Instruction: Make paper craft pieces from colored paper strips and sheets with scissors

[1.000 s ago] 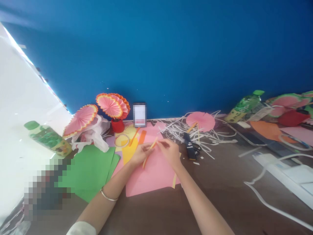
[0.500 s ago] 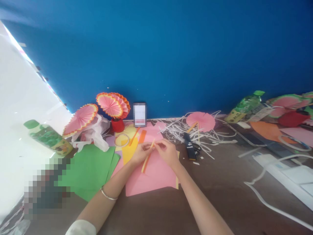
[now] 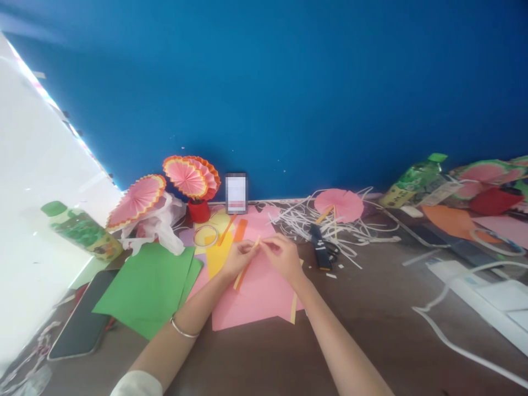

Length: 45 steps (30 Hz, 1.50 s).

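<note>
Fingers of left hand (image 3: 238, 257) and right hand (image 3: 284, 256) still pinch the yellow strip (image 3: 246, 263), now tilted slightly lower.

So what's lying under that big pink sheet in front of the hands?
A yellow strip pokes out from under the pink sheet at its right edge, with brown table below. Anything else beneath is covered.

Wall (image 3: 289, 82): deep blue. Table (image 3: 371, 341): dark brown. Paper sheet (image 3: 259, 297): pink. Paper strip (image 3: 246, 264): yellow and orange. Paper sheets (image 3: 148, 289): green. Paper fans (image 3: 190, 177): pink, pleated, edged in yellow and orange. Round fan (image 3: 339, 204): plain pink. Cup (image 3: 198, 210): red. Bottles (image 3: 80, 231): green caps, green and yellow labels. Paper trimmings (image 3: 301, 223): white. Phone (image 3: 82, 324): black.
</note>
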### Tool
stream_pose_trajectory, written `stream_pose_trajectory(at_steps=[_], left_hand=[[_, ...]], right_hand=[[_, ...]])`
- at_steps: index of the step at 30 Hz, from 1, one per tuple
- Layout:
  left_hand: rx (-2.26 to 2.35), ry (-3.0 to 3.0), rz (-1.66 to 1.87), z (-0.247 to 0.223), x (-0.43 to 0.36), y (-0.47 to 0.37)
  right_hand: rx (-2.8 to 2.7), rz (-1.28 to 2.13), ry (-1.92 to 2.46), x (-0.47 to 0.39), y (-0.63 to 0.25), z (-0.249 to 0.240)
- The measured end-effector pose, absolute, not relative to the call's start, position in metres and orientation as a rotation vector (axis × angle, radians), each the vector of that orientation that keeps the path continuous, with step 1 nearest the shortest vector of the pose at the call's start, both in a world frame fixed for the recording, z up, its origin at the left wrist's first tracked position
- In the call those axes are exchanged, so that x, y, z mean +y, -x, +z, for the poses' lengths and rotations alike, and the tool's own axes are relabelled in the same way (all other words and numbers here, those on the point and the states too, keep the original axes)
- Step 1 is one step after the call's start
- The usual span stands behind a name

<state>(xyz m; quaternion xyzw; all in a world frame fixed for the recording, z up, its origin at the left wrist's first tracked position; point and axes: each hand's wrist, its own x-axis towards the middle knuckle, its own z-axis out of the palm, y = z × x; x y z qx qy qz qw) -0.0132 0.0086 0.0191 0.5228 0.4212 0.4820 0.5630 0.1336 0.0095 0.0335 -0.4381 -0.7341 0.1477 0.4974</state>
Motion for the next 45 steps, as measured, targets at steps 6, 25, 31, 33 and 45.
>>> stream_pose_trajectory(at_steps=[6, 25, 31, 33, 45], left_hand=[[1.013, -1.282, 1.105, 0.02, 0.008, 0.015], [0.945, -1.238, 1.085, 0.029, 0.002, 0.014], [0.97, -1.283, 1.024, 0.029, 0.002, 0.014], [1.006, -1.332, 0.988, 0.029, 0.002, 0.014], [1.099, -1.544, 1.015, 0.023, 0.009, 0.028]], right_hand=[[-1.795, 0.382, 1.062, 0.008, -0.134, 0.035], [-1.681, 0.413, 1.192, 0.007, -0.134, 0.037], [-1.688, 0.585, 1.217, 0.012, -0.139, 0.04], [-1.695, 0.656, 1.253, 0.014, -0.141, 0.042], [-1.542, 0.96, 1.22, 0.026, -0.159, 0.031]])
